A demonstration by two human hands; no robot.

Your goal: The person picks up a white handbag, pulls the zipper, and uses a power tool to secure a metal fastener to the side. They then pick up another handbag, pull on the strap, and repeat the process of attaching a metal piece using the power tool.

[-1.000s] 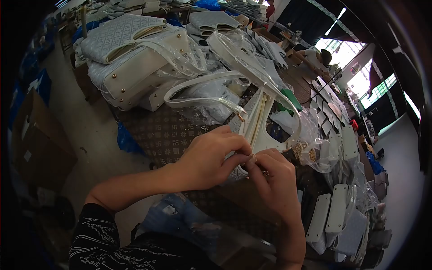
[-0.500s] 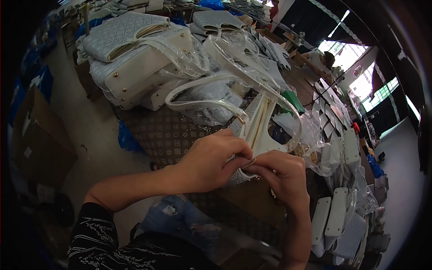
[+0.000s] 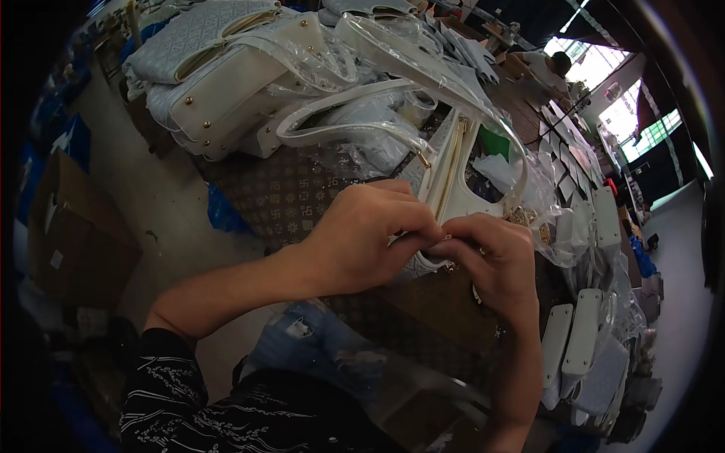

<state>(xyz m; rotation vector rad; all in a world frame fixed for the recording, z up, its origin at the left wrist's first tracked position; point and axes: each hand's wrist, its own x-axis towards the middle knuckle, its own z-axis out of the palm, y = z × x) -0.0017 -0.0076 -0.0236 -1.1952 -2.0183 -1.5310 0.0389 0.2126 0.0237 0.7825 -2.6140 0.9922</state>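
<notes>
A white handbag (image 3: 473, 198) with a gold zipper (image 3: 453, 164) and looped handles lies in front of me on the table. My left hand (image 3: 368, 235) and my right hand (image 3: 495, 260) meet over its near end. Thumb and fingers of both hands are pinched together, fingertips almost touching. Between them shows a small gold-coloured bit (image 3: 447, 237), too small to name. The near end of the bag is partly hidden behind my hands. One white strap (image 3: 347, 134), wrapped in clear plastic, loops away to the left.
White and grey patterned handbags (image 3: 226, 113) in plastic are piled at the back left. More bags (image 3: 583, 332) stand at the right, beside crumpled clear plastic (image 3: 563, 241). A brown patterned cloth (image 3: 283, 198) covers the table. A cardboard box (image 3: 79, 234) stands on the floor. Another person (image 3: 545, 72) sits farther back.
Both hands appear slightly higher and farther right in view, still pinched together. The whole scene has shifted as the camera turned. The small gold-coloured bit shows less between the fingertips.
</notes>
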